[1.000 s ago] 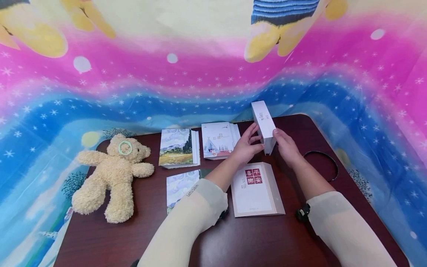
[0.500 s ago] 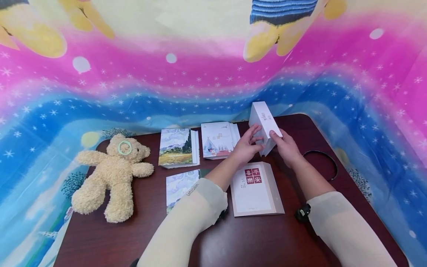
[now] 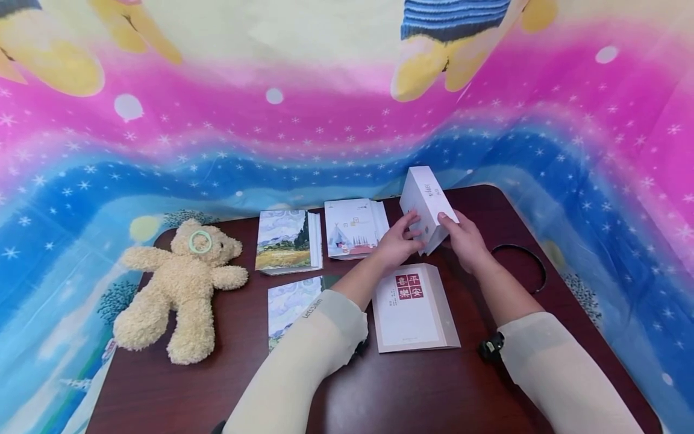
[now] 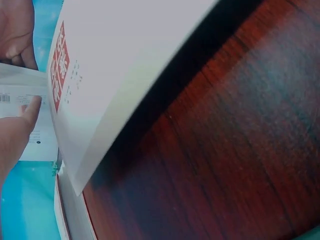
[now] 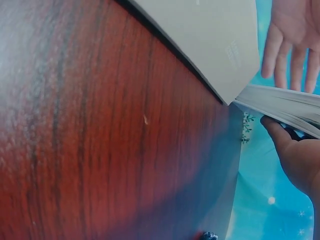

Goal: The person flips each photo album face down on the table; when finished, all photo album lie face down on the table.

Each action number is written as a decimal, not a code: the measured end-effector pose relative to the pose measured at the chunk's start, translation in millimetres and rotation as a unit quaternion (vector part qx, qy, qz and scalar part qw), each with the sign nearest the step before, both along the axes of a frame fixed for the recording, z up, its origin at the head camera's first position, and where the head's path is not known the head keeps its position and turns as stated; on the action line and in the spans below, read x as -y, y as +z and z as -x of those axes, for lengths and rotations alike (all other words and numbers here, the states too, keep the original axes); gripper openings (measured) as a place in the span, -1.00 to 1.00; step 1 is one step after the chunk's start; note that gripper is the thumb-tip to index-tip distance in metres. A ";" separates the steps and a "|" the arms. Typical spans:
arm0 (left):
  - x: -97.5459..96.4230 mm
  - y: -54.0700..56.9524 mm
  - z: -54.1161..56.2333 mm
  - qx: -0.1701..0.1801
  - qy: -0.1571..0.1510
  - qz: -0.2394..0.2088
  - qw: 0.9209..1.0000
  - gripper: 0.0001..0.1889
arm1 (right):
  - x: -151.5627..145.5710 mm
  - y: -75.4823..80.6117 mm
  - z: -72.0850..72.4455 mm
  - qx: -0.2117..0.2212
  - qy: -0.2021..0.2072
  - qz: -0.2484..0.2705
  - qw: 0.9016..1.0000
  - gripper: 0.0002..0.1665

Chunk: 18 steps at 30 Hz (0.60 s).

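Note:
A white desk calendar (image 3: 428, 208) stands on its side, tilted, at the back right of the table in the head view. My right hand (image 3: 467, 241) pinches its near right edge, thumb on the lettered white strip. My left hand (image 3: 400, 240) is at its left face, fingers spread and mostly straight. In the left wrist view, a finger of the left hand (image 4: 15, 137) touches the face with the barcode. Loose pages of the calendar (image 5: 285, 107) show in the right wrist view above the right hand (image 5: 300, 160). Nearer lies a calendar with red characters (image 3: 409, 313).
Two calendars, one with a landscape (image 3: 287, 241) and one with a tent (image 3: 352, 229), lie at the back. Another landscape calendar (image 3: 293, 304) is partly under the left sleeve. A teddy bear (image 3: 187, 289) lies left; a black hoop (image 3: 528, 259) lies right.
The white calendar has turned and tilted, showing more of its left face. The right thumb has shifted onto its lettered strip. The left hand has barely moved.

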<state>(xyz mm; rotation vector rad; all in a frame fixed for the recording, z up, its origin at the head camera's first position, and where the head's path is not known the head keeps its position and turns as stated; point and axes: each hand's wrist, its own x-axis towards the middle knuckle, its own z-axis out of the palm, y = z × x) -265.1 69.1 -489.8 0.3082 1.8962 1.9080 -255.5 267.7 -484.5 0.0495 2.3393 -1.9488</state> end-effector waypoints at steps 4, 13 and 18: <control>0.5 -5.2 2.7 0.010 -0.008 0.028 1.000 -0.11 | -2.1 -1.5 0.7 0.003 -0.004 -0.001 1.000 -0.10; 0.5 -10.3 5.4 0.039 -0.018 0.072 0.996 -0.11 | -6.1 1.8 -2.1 0.014 -0.024 0.001 1.000 -0.11; -2.1 -12.5 5.7 0.052 -0.018 0.076 0.996 -0.07 | -8.9 2.3 -3.4 0.020 -0.033 0.004 0.999 -0.11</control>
